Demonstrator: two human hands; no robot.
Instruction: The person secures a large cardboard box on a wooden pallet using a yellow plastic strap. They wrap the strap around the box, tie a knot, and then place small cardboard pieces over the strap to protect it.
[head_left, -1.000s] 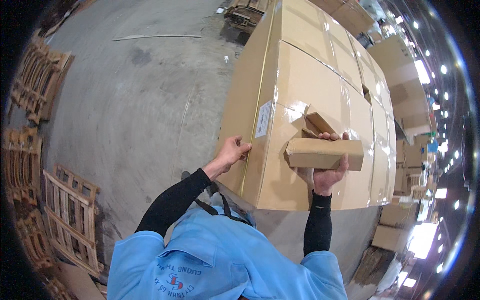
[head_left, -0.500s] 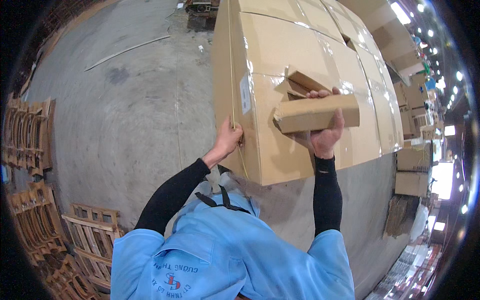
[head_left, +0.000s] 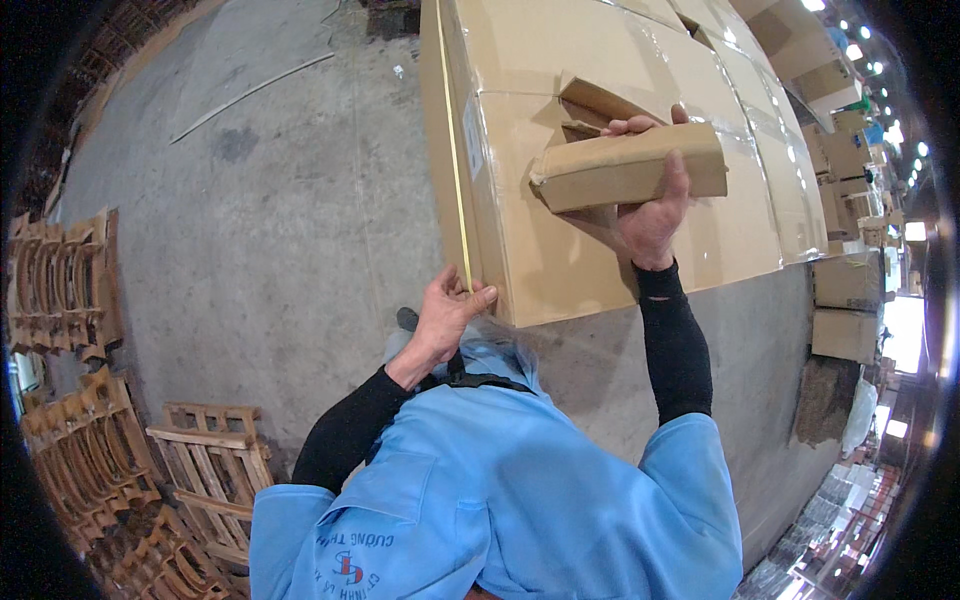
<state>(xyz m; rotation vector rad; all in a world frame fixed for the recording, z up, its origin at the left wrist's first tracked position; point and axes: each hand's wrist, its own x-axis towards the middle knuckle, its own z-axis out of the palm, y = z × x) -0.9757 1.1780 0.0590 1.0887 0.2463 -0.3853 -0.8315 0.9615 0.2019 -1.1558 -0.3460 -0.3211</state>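
Gripping a small oblong cardboard box (head_left: 628, 167), the right hand (head_left: 650, 205) has its thumb across the near face and its fingers curled over the far top edge. Just behind that grip, a torn flap stands open in the large carton (head_left: 610, 120), with the small box held in front of the opening. Down and to the left of it, the left hand (head_left: 447, 310) pinches a yellow strap (head_left: 455, 160) at the carton's lower corner, thumb pressed against the cardboard; the strap looks like packing band, though it is thin here. Wooden frames (head_left: 200, 460) lie stacked on the concrete floor (head_left: 260, 200), well away from both hands.
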